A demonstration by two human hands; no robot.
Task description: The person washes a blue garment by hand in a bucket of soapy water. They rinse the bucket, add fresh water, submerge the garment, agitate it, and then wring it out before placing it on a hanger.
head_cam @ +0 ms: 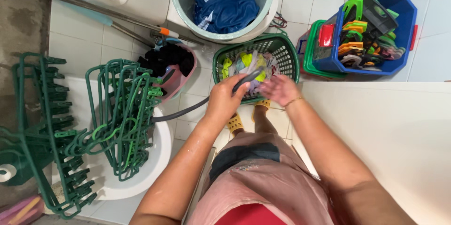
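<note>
The left hand (224, 99) is wrapped around a grey hose (188, 110), whose end points into the green laundry basket (286, 51) just ahead. The right hand (281, 89) hovers spread, palm open, over the wet clothes (248, 63) in that basket, close beside the hose tip.

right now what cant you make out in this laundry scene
- Head view: the hose end is hidden by the left hand.
- The clothes in the green basket are partly covered by both hands; the right hand is blurred.
- The grey bucket is cut off by the top edge.
- The clips in the blue bin are too small to count.
</note>
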